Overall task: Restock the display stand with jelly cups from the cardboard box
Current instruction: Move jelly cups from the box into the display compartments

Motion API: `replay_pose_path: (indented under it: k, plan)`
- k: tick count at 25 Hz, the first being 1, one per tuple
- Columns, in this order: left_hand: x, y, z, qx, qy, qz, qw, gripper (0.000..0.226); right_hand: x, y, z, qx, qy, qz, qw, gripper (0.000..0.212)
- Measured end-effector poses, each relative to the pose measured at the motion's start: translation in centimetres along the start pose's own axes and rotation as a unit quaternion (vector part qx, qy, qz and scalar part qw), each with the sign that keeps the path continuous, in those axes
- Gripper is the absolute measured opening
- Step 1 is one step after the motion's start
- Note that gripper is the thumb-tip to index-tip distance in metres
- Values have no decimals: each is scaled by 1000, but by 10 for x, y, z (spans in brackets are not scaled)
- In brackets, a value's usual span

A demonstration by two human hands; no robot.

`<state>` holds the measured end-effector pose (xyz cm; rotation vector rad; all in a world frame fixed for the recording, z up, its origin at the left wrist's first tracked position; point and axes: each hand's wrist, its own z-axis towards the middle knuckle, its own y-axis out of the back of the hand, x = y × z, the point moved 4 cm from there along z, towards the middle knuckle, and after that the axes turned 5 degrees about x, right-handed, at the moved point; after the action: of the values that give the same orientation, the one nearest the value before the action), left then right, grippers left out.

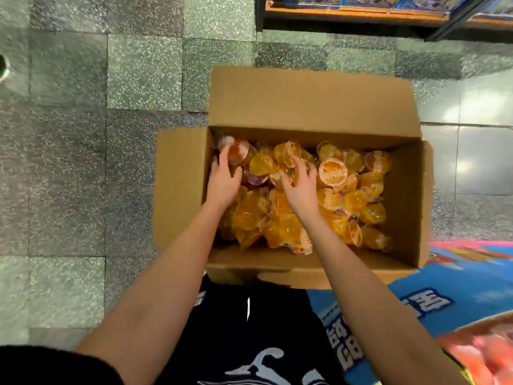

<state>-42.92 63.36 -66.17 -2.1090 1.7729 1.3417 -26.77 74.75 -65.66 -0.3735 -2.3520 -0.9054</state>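
Inside one cardboard box (305, 98): two hands (223, 183) (301, 190) grip jelly cups (333, 171), dozens.

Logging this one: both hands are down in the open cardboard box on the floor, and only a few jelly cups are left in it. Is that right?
Not quite. The head view shows the cardboard box heaped with many jelly cups, not a few. The left hand and right hand are both down in it.
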Motion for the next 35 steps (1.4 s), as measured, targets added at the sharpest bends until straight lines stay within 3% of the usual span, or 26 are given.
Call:
replay_pose_path:
  k: [9, 13, 15, 17, 22, 25, 30, 35]
  plan:
    - [11, -15, 46, -12, -63, -66, 996, 60, 8, -23, 71, 14, -39, -68, 997, 56]
    - [9, -21, 47, -41, -40, -103, 993, 60, 7, -33, 71, -55, -24, -1, 998, 52]
    - [8, -22, 45, -56, -32, -132, 989, 62, 5, -39, 62, -92, -17, 33, 995, 62]
    - [10, -25, 40, -78, -15, -164, 983, 63, 1, -49, 51, -97, -51, 124, 986, 72]
    - [4, -47, 33, -107, -2, -220, 970, 78, 2, -60, 55, -111, -70, 250, 959, 64]
    - [-2, -55, 41, -116, 4, -237, 965, 83, -1, -61, 60, -122, -68, 263, 955, 71]
    - [-2, -67, 35, -179, 16, -278, 944, 87, -1, -66, 57, -127, -67, 243, 959, 61]
    - [-1, -72, 38, -149, -14, -232, 961, 85, -6, -55, 59, -111, -39, 222, 968, 56]
